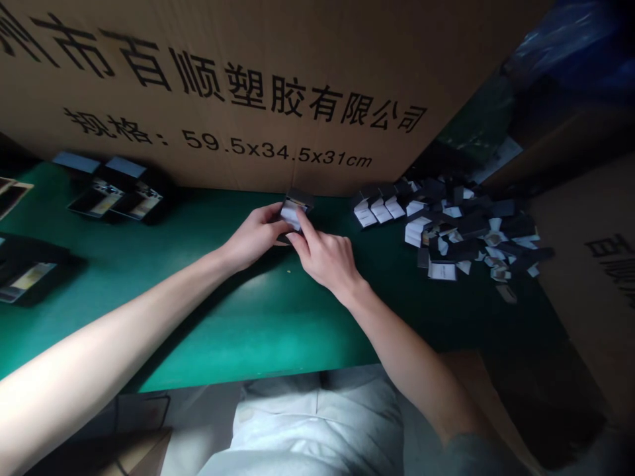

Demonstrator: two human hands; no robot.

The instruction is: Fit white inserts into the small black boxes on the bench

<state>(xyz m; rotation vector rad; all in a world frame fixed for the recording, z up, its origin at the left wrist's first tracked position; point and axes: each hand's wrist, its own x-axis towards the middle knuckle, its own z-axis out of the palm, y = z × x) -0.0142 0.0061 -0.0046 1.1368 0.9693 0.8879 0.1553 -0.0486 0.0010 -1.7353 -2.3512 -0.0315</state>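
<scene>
A small black box (292, 210) with a raised lid and a white inner face is held over the green table. My left hand (254, 237) grips it from the left side, thumb in front and fingers behind. From the right, my right hand (330, 258) has its index finger on the white part and its thumb at the near edge, so it is closed on the box too. The underside of the box is hidden by my fingers. To the right, a short row of similar small boxes (381, 210) stands with lids up, white sides showing.
A large printed cardboard carton (238, 39) walls off the back of the green table (238, 344). A heap of small black boxes and white pieces (466, 228) lies at right. Larger black open boxes (114, 192) stand at back left, another black box (30, 271) nearer. A second carton (590, 264) borders the right.
</scene>
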